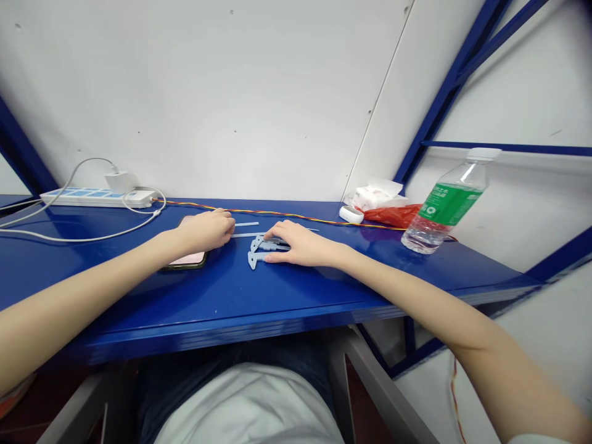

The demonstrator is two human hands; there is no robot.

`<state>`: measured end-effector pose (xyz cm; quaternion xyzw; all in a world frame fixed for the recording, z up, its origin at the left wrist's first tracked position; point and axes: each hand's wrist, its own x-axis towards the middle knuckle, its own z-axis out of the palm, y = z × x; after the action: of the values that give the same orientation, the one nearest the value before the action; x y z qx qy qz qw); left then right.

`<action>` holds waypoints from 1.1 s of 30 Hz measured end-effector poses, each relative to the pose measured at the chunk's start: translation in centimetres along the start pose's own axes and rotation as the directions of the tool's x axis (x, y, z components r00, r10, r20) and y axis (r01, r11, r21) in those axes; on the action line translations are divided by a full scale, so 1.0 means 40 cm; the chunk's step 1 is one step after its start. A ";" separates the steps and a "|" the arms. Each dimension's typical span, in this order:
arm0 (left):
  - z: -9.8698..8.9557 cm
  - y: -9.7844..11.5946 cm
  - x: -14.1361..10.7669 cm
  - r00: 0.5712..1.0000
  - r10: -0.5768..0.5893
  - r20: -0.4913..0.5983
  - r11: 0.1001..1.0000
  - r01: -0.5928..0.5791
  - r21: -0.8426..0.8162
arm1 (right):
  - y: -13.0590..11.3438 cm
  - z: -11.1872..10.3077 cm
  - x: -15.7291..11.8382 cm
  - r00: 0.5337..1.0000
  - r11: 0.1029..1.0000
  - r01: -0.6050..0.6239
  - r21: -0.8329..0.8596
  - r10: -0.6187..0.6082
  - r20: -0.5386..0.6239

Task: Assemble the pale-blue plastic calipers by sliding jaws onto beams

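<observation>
On the blue table, light grey-blue calipers (253,259) lie side by side with their jaws to the left. My right hand (305,243) rests over them from the right, thumb and fingers apart around their bodies, closed on them. Left of these, my left hand (209,228) has its fingers curled over the left ends of two thin pale strips (246,235); its palm side is hidden. Beneath my left wrist lies a phone (187,261) with a lit pinkish screen, partly covered.
A power strip (92,197) with a white charger (120,181) and cable is at the back left. At the right stand a water bottle (451,203), a red bag (393,215), tissues (377,195) and a small white device (351,214). Twisted wires (296,215) run along the back.
</observation>
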<state>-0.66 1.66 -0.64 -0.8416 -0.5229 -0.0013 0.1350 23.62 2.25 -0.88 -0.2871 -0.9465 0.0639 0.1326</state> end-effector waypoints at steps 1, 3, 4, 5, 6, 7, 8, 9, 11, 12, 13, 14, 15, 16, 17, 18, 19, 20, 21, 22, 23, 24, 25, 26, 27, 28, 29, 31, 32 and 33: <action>0.001 -0.001 0.002 1.000 -0.003 0.001 1.000 0.003 -0.004 | 0.000 0.003 0.002 1.000 1.000 -0.013 -0.010 0.013 -0.006; 0.002 -0.003 0.004 1.000 -0.017 0.015 1.000 0.018 -0.025 | 0.000 0.007 0.005 1.000 0.999 -0.028 -0.019 0.028 -0.011; 0.001 -0.004 0.004 0.999 -0.026 0.022 0.999 0.026 -0.038 | 0.001 0.007 0.007 0.999 0.999 -0.028 -0.019 0.028 -0.019; 0.000 -0.004 0.004 0.999 -0.031 0.027 0.998 0.033 -0.051 | 0.003 0.007 0.008 0.999 0.999 -0.026 -0.018 0.026 -0.031; -0.001 -0.005 0.004 0.999 -0.034 0.030 0.998 0.035 -0.061 | 0.007 0.006 0.010 0.999 0.999 -0.027 -0.019 0.026 -0.048; -0.001 -0.006 0.004 0.999 -0.033 0.031 0.997 0.035 -0.068 | 0.013 0.005 0.011 0.997 0.999 -0.034 -0.026 0.032 -0.067; -0.002 -0.007 0.004 0.999 -0.030 0.032 0.997 0.032 -0.074 | 0.021 0.003 0.012 0.995 0.998 -0.047 -0.041 0.043 -0.086; -0.001 -0.008 0.004 0.999 -0.025 0.034 0.997 0.028 -0.078 | 0.031 0.000 0.013 0.993 0.996 -0.064 -0.062 0.057 -0.102; 0.000 -0.011 0.004 0.999 -0.012 0.031 0.997 0.015 -0.082 | 0.054 -0.005 0.015 0.989 0.990 -0.097 -0.104 0.084 -0.120; 0.000 -0.012 0.004 1.000 -0.004 0.024 0.997 0.006 -0.080 | 0.066 -0.007 0.015 0.988 0.988 -0.103 -0.115 0.088 -0.124; 0.000 -0.013 0.004 1.000 0.004 0.015 0.997 -0.003 -0.076 | 0.077 -0.010 0.015 0.988 0.987 -0.105 -0.123 0.089 -0.129; 0.000 -0.012 0.002 1.000 0.011 0.010 0.997 -0.011 -0.070 | 0.087 -0.011 0.016 0.986 0.985 -0.112 -0.132 0.094 -0.137; -0.002 -0.011 0.001 1.000 0.016 0.010 0.998 -0.015 -0.063 | 0.097 -0.013 0.016 0.984 0.981 -0.126 -0.145 0.105 -0.144; -0.005 -0.010 -0.001 1.000 0.016 0.018 0.998 -0.015 -0.053 | 0.104 -0.014 0.017 0.981 0.976 -0.148 -0.163 0.124 -0.149; -0.009 -0.008 -0.003 0.999 0.015 0.034 0.999 -0.013 -0.043 | 0.110 -0.015 0.018 0.977 0.967 -0.175 -0.183 0.148 -0.151; -0.013 -0.005 -0.005 0.998 0.011 0.054 0.999 -0.009 -0.033 | 0.115 -0.015 0.019 0.973 0.957 -0.206 -0.205 0.177 -0.150; -0.017 -0.003 -0.007 0.997 0.006 0.075 1.000 -0.004 -0.024 | 0.119 -0.015 0.020 0.967 0.945 -0.238 -0.225 0.209 -0.148; -0.021 -0.001 -0.008 0.996 -0.001 0.094 1.000 0.002 -0.017 | 0.121 -0.015 0.021 0.960 0.932 -0.271 -0.241 0.241 -0.146; -0.024 0.001 -0.010 0.994 -0.007 0.109 1.000 0.008 -0.013 | 0.123 -0.015 0.022 0.952 0.919 -0.299 -0.256 0.269 -0.148; -0.026 0.001 -0.011 0.993 -0.011 0.118 1.000 0.013 -0.011 | 0.124 -0.014 0.023 0.944 0.907 -0.325 -0.267 0.293 -0.152; -0.027 0.002 -0.011 0.993 -0.013 0.121 1.000 0.014 -0.010 | 0.125 -0.014 0.024 0.936 0.896 -0.347 -0.277 0.314 -0.157; -0.028 0.001 -0.012 0.993 -0.012 0.119 1.000 0.013 -0.008 | 0.126 -0.014 0.025 0.930 0.885 -0.366 -0.287 0.332 -0.160; -0.027 0.001 -0.012 0.993 -0.009 0.115 1.000 0.010 -0.006 | 0.127 -0.014 0.026 0.924 0.875 -0.381 -0.297 0.348 -0.160; -0.026 0.000 -0.013 0.994 -0.007 0.107 1.000 0.008 -0.003 | 0.128 -0.014 0.026 0.918 0.866 -0.396 -0.305 0.365 -0.158; -0.025 0.000 -0.014 0.995 -0.009 0.100 1.000 0.009 0.002 | 0.130 -0.014 0.026 0.911 0.857 -0.412 -0.310 0.381 -0.156; -0.025 -0.001 -0.014 0.996 -0.015 0.093 1.000 0.014 0.009 | 0.132 -0.015 0.026 0.904 0.849 -0.427 -0.312 0.397 -0.156; -0.025 0.000 -0.015 0.996 -0.022 0.087 1.000 0.021 0.020 | 0.134 -0.016 0.025 0.896 0.841 -0.444 -0.310 0.413 -0.162; -0.027 0.002 -0.017 0.996 -0.036 0.080 0.998 0.033 0.046 | 0.138 -0.018 0.024 0.876 0.821 -0.483 -0.304 0.447 -0.183; -0.029 0.003 -0.017 0.996 -0.043 0.082 0.998 0.039 0.057 | 0.139 -0.019 0.024 0.864 0.808 -0.503 -0.306 0.465 -0.191; -0.030 0.004 -0.017 0.995 -0.050 0.087 0.997 0.045 0.062 | 0.141 -0.021 0.023 0.853 0.794 -0.522 -0.312 0.487 -0.188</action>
<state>-0.65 0.71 0.39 -0.8237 -0.5481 0.0484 0.1369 26.08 7.46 -0.99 -0.5508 -0.8236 -0.0874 0.1033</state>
